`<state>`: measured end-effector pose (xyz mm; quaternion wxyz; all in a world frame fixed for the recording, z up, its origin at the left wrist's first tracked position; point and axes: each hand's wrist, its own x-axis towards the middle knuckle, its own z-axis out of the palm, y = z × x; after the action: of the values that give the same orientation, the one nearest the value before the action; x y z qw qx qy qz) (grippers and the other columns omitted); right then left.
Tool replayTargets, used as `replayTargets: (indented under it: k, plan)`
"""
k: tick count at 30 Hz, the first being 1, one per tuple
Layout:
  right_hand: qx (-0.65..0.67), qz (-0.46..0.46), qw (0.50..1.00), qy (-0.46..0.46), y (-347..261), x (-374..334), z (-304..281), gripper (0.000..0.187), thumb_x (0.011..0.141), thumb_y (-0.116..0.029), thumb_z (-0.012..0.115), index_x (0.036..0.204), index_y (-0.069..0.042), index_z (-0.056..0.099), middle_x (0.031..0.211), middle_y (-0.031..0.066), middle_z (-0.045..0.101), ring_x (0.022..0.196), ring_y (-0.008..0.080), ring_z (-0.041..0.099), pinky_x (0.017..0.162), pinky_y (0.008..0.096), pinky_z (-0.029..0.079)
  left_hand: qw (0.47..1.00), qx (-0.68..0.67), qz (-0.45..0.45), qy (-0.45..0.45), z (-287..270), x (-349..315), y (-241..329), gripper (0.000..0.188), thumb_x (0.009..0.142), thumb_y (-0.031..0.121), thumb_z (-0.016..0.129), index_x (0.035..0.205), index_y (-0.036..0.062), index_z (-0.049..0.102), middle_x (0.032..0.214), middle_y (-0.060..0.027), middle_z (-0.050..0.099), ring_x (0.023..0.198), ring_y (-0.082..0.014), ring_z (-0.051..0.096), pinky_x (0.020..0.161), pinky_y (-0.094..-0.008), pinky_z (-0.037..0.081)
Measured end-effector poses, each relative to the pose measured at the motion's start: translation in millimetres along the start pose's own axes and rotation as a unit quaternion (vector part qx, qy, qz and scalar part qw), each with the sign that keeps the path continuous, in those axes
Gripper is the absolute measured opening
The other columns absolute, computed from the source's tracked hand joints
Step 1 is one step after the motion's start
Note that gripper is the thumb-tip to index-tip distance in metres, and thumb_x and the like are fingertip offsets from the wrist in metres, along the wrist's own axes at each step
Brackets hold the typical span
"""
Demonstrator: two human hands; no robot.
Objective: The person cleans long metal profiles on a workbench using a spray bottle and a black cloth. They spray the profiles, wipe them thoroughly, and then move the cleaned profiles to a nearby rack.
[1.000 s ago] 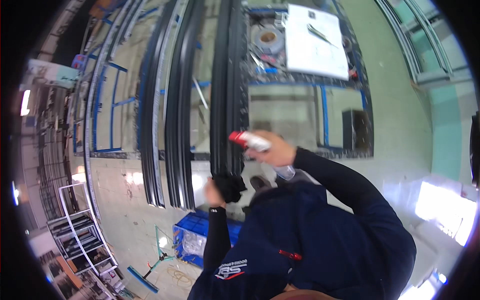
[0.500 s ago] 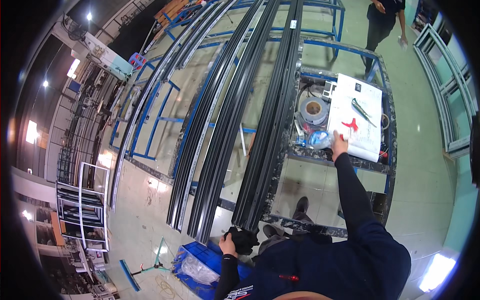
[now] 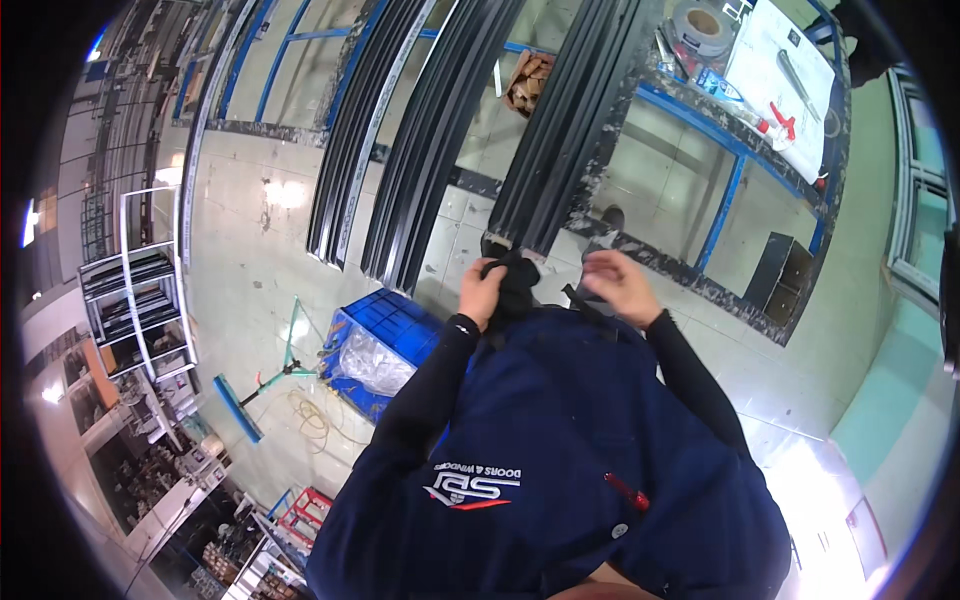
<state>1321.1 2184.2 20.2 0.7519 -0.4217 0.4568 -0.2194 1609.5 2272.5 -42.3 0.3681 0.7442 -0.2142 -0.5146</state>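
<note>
My left hand [image 3: 482, 293] is closed round a bunched black cloth [image 3: 516, 284], just below the near ends of the black metal profiles [image 3: 545, 170]. What kind of cloth it is cannot be made out. To the right of it, in front of my body, my right hand [image 3: 622, 287] has its fingers curled together. A thin dark strap-like piece [image 3: 577, 297] shows beside those fingers; whether they grip it is hidden. More long black profiles [image 3: 430, 160] lie on the blue-framed rack to the left.
A workbench [image 3: 690, 105] at far right bears a paper sheet [image 3: 765, 60], a tape roll [image 3: 702, 28], a knife [image 3: 797, 78] and a red tool [image 3: 783, 124]. A blue crate [image 3: 395, 320] with clear plastic [image 3: 375, 362] and a floor squeegee [image 3: 238, 408] are at left.
My right hand has come back from the workbench to near the black cloth. My left hand still holds the cloth. The view has tipped down towards my body.
</note>
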Motion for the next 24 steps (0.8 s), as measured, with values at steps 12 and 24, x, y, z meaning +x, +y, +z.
replayTargets:
  k: [12, 24]
  plan:
    - [-0.362, -0.051, 0.875, 0.319, -15.6, -16.7, 100.4, 0.041, 0.093, -0.019, 0.067, 0.129, 0.000, 0.061, 0.122, 0.0214, 0.069, 0.116, 0.0324, 0.066, 0.101, 0.0367, 0.049, 0.972, -0.192, 0.021, -0.136, -36.9, -20.4, 8.4, 0.033, 0.100, 0.028, 0.064, 0.124, 0.0048, 0.062, 0.112, -0.0035, 0.066, 0.098, -0.0113, 0.063, 0.081, -0.0267, 0.048]
    - [-0.694, -0.102, 0.599, 0.387, -57.1, 169.9, 106.6, 0.042, 0.097, -0.040, 0.056, 0.128, -0.013, 0.065, 0.148, 0.0107, 0.051, 0.144, 0.0353, 0.035, 0.113, 0.0609, 0.030, 0.975, -0.072, 0.134, -0.162, -69.7, -8.8, 40.8, 0.023, 0.101, 0.018, 0.062, 0.111, -0.0035, 0.061, 0.102, -0.0085, 0.066, 0.094, -0.0127, 0.060, 0.087, -0.0276, 0.049]
